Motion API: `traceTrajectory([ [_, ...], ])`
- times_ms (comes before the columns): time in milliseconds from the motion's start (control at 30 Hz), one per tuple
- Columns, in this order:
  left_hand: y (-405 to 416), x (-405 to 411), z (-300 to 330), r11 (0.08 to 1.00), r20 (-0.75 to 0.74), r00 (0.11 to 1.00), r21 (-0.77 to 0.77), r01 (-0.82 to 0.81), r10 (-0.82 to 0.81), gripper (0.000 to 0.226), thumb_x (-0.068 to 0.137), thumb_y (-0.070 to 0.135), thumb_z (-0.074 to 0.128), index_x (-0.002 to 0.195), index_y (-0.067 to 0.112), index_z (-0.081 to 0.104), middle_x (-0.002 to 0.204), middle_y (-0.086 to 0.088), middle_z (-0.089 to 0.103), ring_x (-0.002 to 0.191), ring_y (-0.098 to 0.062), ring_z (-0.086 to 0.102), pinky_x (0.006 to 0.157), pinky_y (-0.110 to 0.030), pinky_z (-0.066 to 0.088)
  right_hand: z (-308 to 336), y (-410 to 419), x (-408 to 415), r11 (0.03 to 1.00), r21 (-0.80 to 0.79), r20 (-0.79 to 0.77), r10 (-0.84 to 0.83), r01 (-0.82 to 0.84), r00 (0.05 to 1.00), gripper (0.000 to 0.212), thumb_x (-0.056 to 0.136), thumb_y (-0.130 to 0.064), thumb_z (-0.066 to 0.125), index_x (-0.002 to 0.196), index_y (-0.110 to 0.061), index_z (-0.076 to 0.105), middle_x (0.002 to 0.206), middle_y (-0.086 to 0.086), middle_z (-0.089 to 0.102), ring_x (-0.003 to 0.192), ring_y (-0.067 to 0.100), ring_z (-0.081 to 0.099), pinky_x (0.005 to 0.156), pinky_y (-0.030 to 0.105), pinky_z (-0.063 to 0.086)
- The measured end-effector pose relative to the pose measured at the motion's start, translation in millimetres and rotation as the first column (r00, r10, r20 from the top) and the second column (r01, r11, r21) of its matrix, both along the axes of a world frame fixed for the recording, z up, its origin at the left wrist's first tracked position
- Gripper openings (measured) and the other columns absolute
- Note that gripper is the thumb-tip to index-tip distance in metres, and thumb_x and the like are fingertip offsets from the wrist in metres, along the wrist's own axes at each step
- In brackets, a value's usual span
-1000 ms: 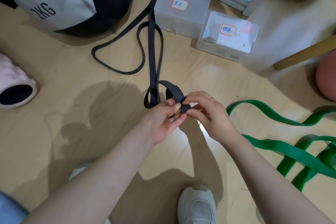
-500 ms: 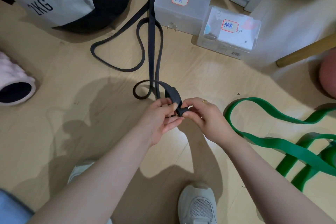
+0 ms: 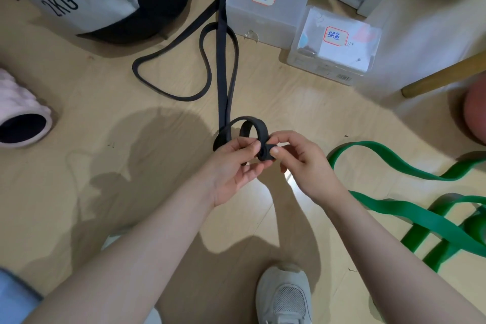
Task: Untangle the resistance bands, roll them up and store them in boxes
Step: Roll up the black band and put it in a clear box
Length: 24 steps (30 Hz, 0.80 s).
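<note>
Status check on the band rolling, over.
Left hand and right hand both pinch the black band, small roll started. Green band loose on floor. Nothing blocking.

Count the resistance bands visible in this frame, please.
2. The black band trails across the floor from the labelled boxes to both hands, its near end partly rolled. The green band lies loose on the floor at right, running past the frame edge; more may be hidden.

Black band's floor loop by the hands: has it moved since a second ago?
Yes. The black band has been drawn in; its slack loop, earlier spread on the floor away from the labelled box, now rises toward the left hand.
</note>
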<state>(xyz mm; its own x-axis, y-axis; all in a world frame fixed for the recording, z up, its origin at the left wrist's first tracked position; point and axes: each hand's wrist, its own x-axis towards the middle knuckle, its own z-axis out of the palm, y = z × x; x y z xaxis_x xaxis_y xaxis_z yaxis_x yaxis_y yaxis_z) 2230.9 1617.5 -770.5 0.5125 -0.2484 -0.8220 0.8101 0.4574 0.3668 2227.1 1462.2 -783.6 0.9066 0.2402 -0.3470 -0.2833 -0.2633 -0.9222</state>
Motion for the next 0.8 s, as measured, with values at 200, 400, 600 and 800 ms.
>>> traceTrajectory([
  [200,12.6,-6.7,-4.6,1.0,0.062,0.998,0.028,0.001,-0.003,0.012,0.087,0.005,0.056,0.085,0.017,0.055,0.08,-0.007,0.062,0.066,-0.016,0.061,0.051,-0.018,0.049,-4.4,16.3,-9.6,0.983,0.149,-0.159,-0.081,0.105,0.984,0.012,0.093,-0.013,0.051,0.097,-0.014,0.063,0.07,-0.003,0.066,0.069,0.009,0.056,0.064,0.028,0.041],
  [400,35.1,1.0,4.4,0.972,0.129,0.974,0.168,0.165,-0.188,0.012,0.086,0.004,0.058,0.084,0.015,0.053,0.076,-0.008,0.065,0.063,-0.015,0.063,0.054,-0.018,0.05,-8.2,36.5,-11.0,0.936,0.286,-0.309,-0.114,0.206,0.944,0.009,0.092,-0.012,0.052,0.095,-0.015,0.06,0.076,0.003,0.069,0.074,0.014,0.06,0.06,0.022,0.038],
  [600,79.5,29.6,38.5,0.744,0.225,0.861,0.627,0.23,-0.456,0.021,0.083,-0.003,0.061,0.072,0.013,0.053,0.077,-0.01,0.066,0.062,-0.014,0.065,0.055,-0.018,0.051,11.4,72.7,20.8,0.98,-0.191,0.176,-0.026,0.06,0.984,0.058,0.072,-0.019,0.078,0.118,-0.013,0.044,0.12,-0.003,0.049,0.101,0.01,0.053,0.084,0.017,0.044],
  [800,105.8,46.8,76.4,0.214,0.101,0.466,0.957,0.196,-0.879,0.011,0.081,0.013,0.066,0.072,0.017,0.06,0.064,-0.005,0.061,0.058,-0.016,0.049,0.057,-0.024,0.037,40.9,94.5,83.0,0.551,-0.817,0.475,0.811,-0.172,0.343,0.045,0.085,-0.042,0.043,0.105,-0.009,0.066,0.111,0.009,0.069,0.118,0.031,0.056,0.103,0.054,0.026],
])
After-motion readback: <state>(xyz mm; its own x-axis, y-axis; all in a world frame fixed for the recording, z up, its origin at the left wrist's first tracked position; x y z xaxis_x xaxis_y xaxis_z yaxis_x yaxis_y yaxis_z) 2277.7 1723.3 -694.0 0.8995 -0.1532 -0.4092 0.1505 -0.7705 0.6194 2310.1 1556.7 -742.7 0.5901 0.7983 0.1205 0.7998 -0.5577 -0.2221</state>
